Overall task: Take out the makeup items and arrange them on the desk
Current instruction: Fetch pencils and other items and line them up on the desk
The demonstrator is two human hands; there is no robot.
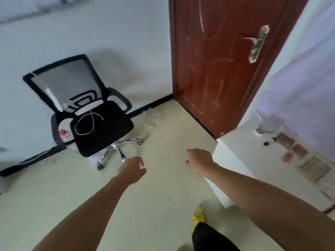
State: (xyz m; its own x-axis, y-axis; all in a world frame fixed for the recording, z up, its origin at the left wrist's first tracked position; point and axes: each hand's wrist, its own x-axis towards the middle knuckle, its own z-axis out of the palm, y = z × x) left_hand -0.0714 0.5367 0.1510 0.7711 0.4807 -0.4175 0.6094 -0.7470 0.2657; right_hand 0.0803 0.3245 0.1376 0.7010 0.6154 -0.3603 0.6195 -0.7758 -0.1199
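- Hands: left hand [133, 169] and right hand [199, 160] are held out over the floor [159, 211], fingers loosely curled, holding nothing.
- Makeup items [284, 140]: several lie on the white bench [241, 151], well right of both hands.
- Progress: arranging appears largely done. No bag or container is visible, so any remainder cannot be told.
- Surroundings: office chair [101, 127] left, door [217, 69] ahead.

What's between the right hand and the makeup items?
In the head view, only the near corner and bare top of the white desk lie between the right hand and the makeup items.
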